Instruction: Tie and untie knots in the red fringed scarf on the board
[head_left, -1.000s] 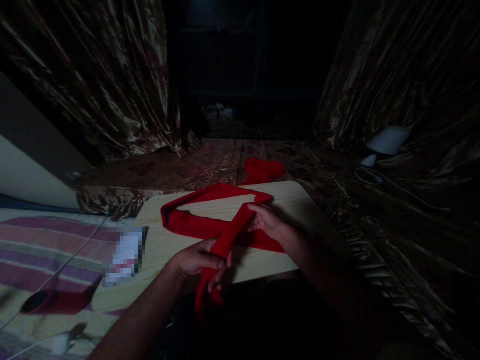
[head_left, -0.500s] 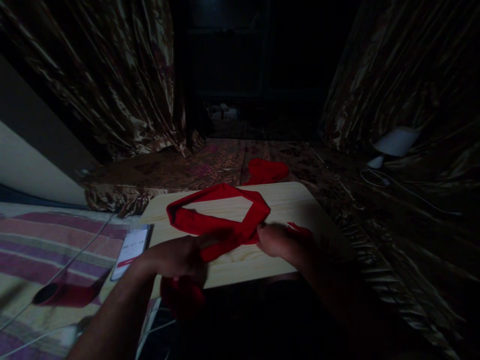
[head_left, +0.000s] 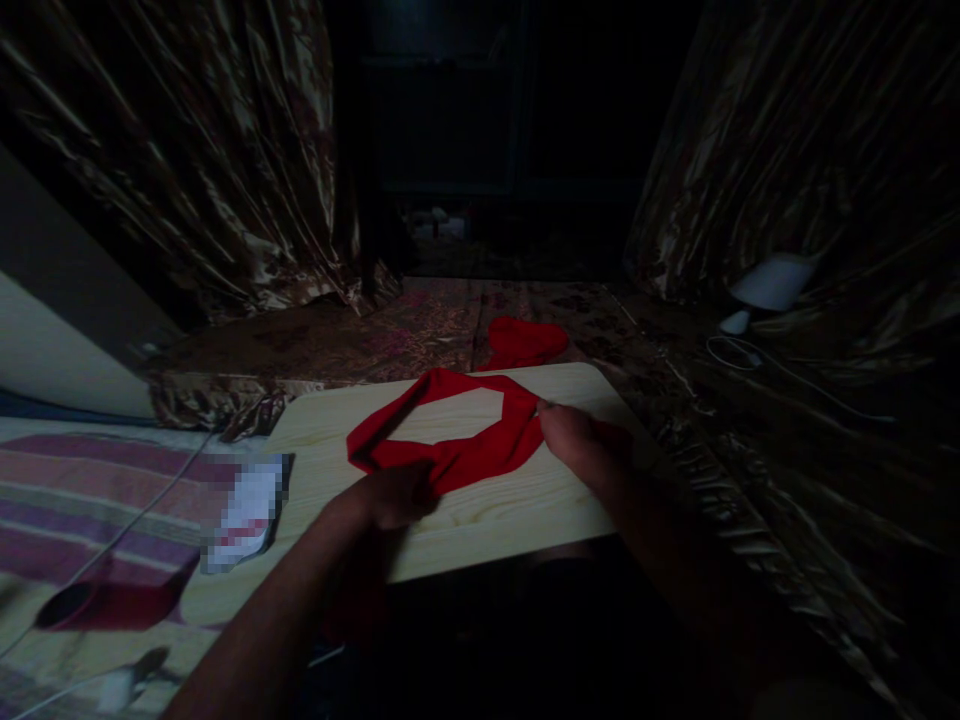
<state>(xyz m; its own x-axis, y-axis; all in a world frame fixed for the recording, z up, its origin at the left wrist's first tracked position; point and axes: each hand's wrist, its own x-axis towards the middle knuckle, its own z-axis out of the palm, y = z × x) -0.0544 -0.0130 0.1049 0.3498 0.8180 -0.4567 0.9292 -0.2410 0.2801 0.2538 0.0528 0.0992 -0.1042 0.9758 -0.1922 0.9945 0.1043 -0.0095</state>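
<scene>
A long red cloth band lies in a rough loop on the light wooden table, with bare wood showing through its middle. My left hand is closed on the near left part of the loop. Below that hand, more red cloth hangs in shadow past the table's near edge. At the loop's right side my right hand pinches the band between thumb and fingers. Some red cloth also shows just beyond the right hand, partly hidden by it.
Behind the table's far edge lies a bunched red cloth. A phone rests at the table's left side, near a dark red cup-like object on the striped bedding. A white lamp stands at right; patterned curtains hang behind.
Both hands have moved slightly away from me, the right one also outward, still gripping the cloth. The loop has changed shape, its near side now curving wider. The whole view has shifted a little.
</scene>
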